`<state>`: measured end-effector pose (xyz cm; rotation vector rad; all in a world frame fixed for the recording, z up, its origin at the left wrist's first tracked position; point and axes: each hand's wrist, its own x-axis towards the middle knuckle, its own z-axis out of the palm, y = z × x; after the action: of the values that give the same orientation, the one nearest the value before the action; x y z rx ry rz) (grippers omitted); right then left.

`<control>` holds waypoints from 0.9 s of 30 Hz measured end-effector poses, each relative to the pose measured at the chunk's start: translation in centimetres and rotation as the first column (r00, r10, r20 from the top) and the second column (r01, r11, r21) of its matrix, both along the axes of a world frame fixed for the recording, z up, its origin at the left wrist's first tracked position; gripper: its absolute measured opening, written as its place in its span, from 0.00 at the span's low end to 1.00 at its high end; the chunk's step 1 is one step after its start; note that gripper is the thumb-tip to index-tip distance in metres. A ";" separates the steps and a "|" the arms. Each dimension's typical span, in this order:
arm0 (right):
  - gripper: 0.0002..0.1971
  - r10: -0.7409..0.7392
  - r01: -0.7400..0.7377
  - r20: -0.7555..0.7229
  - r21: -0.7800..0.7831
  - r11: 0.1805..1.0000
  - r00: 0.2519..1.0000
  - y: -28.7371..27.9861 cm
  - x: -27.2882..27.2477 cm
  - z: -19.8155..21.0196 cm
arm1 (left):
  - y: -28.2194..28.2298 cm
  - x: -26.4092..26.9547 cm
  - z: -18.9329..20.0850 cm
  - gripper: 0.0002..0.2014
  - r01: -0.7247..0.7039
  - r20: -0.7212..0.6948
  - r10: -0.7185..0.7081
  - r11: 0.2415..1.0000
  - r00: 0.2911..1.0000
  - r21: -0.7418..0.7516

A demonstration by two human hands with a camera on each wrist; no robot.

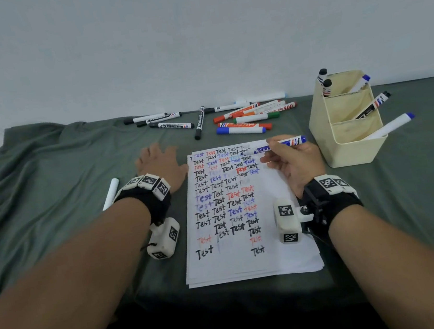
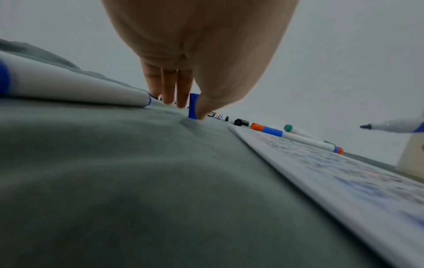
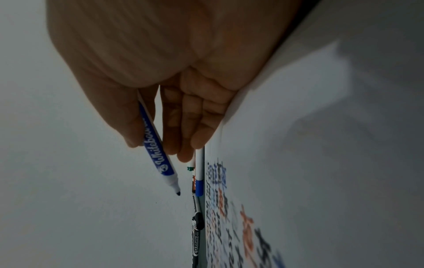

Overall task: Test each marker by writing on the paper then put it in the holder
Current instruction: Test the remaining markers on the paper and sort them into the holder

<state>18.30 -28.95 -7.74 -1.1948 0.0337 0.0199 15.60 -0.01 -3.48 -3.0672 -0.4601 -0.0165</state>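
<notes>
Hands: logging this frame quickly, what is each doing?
Left hand: on the cloth, fingertips at a blue cap; grip unclear.
Right hand: holding the uncapped blue marker.

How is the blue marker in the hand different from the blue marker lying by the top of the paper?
The marker in the right hand, call it the held marker, has no cap; its dark tip shows in the right wrist view. The lying marker has its blue cap on. The held marker is lifted over the paper; the lying marker rests flat on the green cloth. The held marker has a blue printed label; the lying marker's barrel looks plain white. Both are blue whiteboard-style markers.
</notes>
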 end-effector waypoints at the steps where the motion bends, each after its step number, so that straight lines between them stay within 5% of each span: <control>1: 0.02 0.009 -0.009 0.007 -0.003 1.000 1.000 0.0 0.0 0.0 | 0.3 0.3 -0.1 0.26 -0.025 -0.008 0.025 1.000 1.000 -0.010; 11: 0.22 0.091 -0.087 0.042 -0.086 0.992 0.995 0.0 -0.1 -0.1 | -0.4 0.9 0.1 0.11 0.096 0.113 -0.068 0.960 0.991 -0.264; 27: 0.10 0.189 -0.184 0.051 -0.099 0.978 0.981 0.2 -1.5 0.9 | -4.6 -0.2 0.2 0.11 0.480 0.181 -0.445 0.787 0.877 -0.388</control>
<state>16.78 -28.76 -6.86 -1.2890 -0.1322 0.1485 15.44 -4.64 -3.30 -3.5287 0.3623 -0.0630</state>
